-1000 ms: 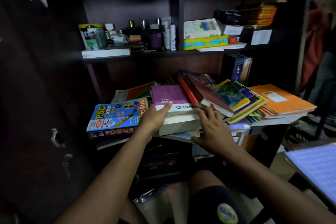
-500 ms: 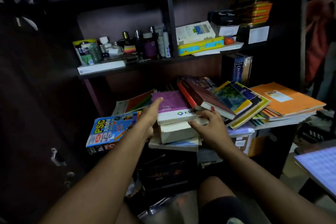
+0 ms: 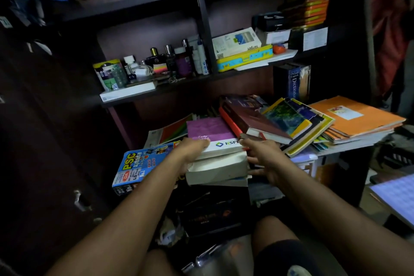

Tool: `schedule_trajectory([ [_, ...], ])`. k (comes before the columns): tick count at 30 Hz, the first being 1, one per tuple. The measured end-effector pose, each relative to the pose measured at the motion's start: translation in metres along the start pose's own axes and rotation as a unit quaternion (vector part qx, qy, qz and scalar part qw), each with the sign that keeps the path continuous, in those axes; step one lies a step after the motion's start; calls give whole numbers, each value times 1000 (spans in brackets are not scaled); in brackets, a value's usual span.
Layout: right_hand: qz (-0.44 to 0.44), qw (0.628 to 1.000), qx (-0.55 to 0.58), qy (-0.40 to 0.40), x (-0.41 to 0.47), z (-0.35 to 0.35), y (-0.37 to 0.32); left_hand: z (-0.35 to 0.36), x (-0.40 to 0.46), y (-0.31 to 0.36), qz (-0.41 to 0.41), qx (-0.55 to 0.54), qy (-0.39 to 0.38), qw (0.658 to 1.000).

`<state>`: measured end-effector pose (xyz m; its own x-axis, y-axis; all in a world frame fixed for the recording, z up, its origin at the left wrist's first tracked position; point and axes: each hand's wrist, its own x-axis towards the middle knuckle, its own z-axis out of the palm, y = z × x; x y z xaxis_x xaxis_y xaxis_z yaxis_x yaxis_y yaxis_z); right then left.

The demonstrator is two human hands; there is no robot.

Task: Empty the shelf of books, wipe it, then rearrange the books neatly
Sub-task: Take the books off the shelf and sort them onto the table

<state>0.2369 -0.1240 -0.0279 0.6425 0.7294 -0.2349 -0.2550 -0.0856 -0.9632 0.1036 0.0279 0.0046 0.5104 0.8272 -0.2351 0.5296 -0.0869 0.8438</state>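
While the left hand (image 3: 193, 148) grips the near left edge of the purple-topped book stack (image 3: 216, 159) and the right hand (image 3: 263, 159), fingers spread, braces its right side, the stack overhangs the lower shelf (image 3: 313, 154), likely for lifting out together.

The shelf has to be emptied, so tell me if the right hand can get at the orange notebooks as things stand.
Probably yes. The orange notebooks lie on top of their pile at the shelf's right end with nothing over them. The right hand is at the side of the middle stack of books and would have to leave it first.
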Motion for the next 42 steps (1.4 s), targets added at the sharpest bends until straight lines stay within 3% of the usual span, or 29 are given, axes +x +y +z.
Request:
schedule_trajectory([
  [3, -5, 1000, -15, -7, 0, -4, 6, 16, -32, -24, 40, -51, 44, 997],
  [6, -53, 996, -75, 2, -7, -7, 14, 39, -64, -55, 61, -207, 120, 969],
  [11, -61, 982, -181, -15, -18, -9, 11, 51, -90, -64, 10, -355, 154, 922],
  [17, 35, 978, -197, -63, -37, -7, -8, 49, -116, -61, -55, -453, 27, 889],
  [22, -24, 952, -301, -50, -52, -4, -11, 35, -137, -67, -43, -450, -79, 889],
  [27, -144, 933, -319, -86, -88, 19, -23, 9, -159, -94, 44, -530, -133, 836],
  [29, -156, 939, -296, -85, -97, 25, -20, 9, -168, -100, 69, -530, -143, 833],
  [34, -81, 978, -165, -100, -124, -7, 6, 25, -184, -119, 88, -504, -152, 846],
  [37, -65, 990, -82, -90, -148, -39, 26, 41, -190, -115, 109, -435, -200, 871],
  [39, -91, 994, -15, -53, -161, -60, 27, 52, -190, -96, 158, -373, -233, 884],
  [42, -142, 988, 29, 53, -183, -114, 16, 97, -190, -41, 224, -284, -321, 875],
])
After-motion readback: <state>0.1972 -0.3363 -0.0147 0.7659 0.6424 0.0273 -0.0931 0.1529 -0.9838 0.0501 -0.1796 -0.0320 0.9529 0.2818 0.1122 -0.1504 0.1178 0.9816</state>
